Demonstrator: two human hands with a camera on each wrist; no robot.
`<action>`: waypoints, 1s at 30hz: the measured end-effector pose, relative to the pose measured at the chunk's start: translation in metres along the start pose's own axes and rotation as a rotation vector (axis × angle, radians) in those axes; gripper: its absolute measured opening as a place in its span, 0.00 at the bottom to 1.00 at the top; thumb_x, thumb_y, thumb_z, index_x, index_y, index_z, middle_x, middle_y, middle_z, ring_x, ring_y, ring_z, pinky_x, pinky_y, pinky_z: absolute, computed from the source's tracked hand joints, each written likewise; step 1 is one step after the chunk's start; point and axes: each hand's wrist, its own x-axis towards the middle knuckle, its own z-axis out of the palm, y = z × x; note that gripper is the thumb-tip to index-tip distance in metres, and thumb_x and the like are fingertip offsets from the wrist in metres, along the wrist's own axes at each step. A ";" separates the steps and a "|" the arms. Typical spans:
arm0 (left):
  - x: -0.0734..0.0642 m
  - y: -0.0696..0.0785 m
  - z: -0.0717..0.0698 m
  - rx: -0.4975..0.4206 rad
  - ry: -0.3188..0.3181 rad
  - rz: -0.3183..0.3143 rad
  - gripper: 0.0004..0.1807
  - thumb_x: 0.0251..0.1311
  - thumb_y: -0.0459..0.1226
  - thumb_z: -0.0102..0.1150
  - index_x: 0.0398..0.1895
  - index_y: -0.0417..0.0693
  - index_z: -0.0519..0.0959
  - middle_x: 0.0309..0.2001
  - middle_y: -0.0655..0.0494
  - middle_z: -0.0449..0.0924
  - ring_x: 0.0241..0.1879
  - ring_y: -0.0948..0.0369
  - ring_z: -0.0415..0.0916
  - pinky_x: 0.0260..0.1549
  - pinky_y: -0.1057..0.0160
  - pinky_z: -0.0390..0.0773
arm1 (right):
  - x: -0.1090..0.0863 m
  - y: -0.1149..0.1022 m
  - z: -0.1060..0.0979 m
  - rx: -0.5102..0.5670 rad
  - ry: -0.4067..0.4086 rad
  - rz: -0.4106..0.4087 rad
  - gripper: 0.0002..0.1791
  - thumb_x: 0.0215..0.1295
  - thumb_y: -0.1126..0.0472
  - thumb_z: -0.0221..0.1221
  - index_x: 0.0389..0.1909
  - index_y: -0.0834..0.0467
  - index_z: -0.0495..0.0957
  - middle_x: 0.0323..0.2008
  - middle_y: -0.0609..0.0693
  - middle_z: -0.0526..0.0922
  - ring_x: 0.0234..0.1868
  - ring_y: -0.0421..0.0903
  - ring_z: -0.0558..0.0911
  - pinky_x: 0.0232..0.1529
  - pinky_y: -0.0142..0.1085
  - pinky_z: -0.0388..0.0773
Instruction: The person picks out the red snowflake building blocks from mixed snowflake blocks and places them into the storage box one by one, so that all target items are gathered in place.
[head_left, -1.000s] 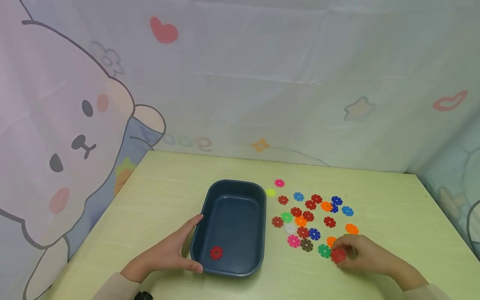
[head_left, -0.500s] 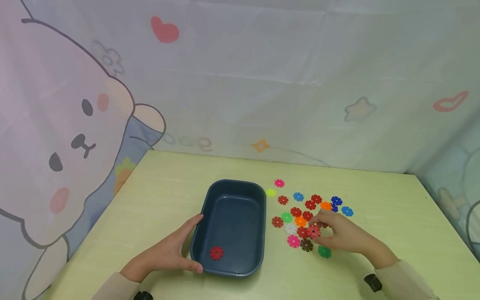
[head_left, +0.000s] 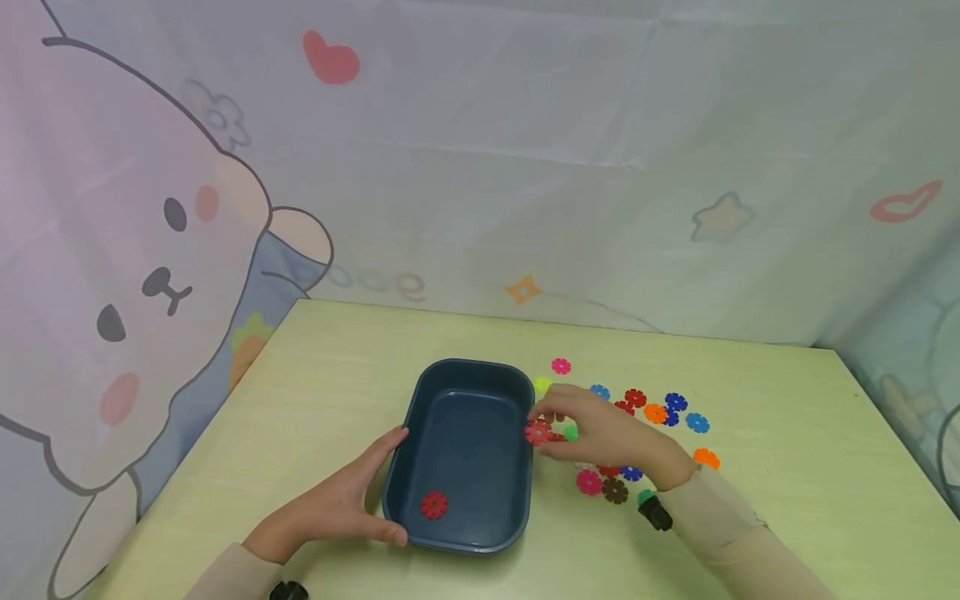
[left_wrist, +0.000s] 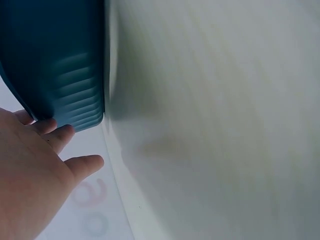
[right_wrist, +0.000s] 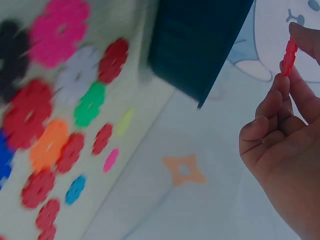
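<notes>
A dark blue rectangular tray (head_left: 468,433) sits on the table, and one red notched plastic disc (head_left: 434,505) lies near its front left corner. My left hand (head_left: 337,504) rests against the tray's left side, thumb and fingers spread and fairly straight; the left wrist view has its fingertips at the outer wall (left_wrist: 75,90). Between thumb and fingertips, my right hand (head_left: 611,429) pinches another red notched disc (head_left: 537,432), which overlaps the tray's right rim in the head view. The right wrist view shows this disc edge-on (right_wrist: 289,57).
Several notched discs lie right of the tray, partly hidden by my right hand, including a pink one (head_left: 589,482), a brown one (head_left: 615,491), a light blue one (head_left: 697,423) and an orange one (head_left: 707,458). A printed cloth backdrop (head_left: 480,167) hangs behind the table.
My right hand has carried its red disc left from the right side of the scattered discs to the tray's right rim. My left hand and the tray have stayed put.
</notes>
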 end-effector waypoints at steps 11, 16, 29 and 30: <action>0.003 0.001 0.002 -0.005 -0.004 -0.011 0.66 0.42 0.48 0.78 0.78 0.48 0.40 0.77 0.47 0.40 0.74 0.45 0.43 0.62 0.35 0.56 | 0.056 -0.018 0.033 0.001 -0.096 -0.043 0.16 0.59 0.55 0.67 0.47 0.54 0.80 0.37 0.42 0.75 0.44 0.46 0.76 0.46 0.36 0.77; 0.004 0.002 0.002 0.001 -0.003 -0.015 0.66 0.42 0.48 0.78 0.77 0.49 0.41 0.77 0.47 0.41 0.74 0.45 0.44 0.62 0.35 0.56 | 0.071 -0.022 0.047 -0.003 -0.104 -0.080 0.16 0.58 0.56 0.67 0.46 0.54 0.80 0.37 0.43 0.76 0.41 0.42 0.76 0.45 0.31 0.75; 0.003 0.000 0.001 0.024 0.005 -0.007 0.65 0.43 0.48 0.77 0.77 0.47 0.41 0.76 0.45 0.42 0.73 0.44 0.45 0.62 0.35 0.57 | 0.092 -0.024 0.082 -0.001 -0.188 -0.065 0.17 0.58 0.55 0.67 0.48 0.55 0.81 0.38 0.43 0.77 0.38 0.36 0.72 0.42 0.25 0.72; 0.003 0.000 0.001 0.026 0.006 -0.006 0.65 0.43 0.48 0.77 0.77 0.47 0.41 0.76 0.45 0.42 0.73 0.44 0.45 0.62 0.35 0.57 | 0.094 -0.024 0.084 -0.003 -0.196 -0.063 0.17 0.58 0.55 0.67 0.48 0.55 0.81 0.37 0.43 0.77 0.38 0.36 0.72 0.41 0.25 0.71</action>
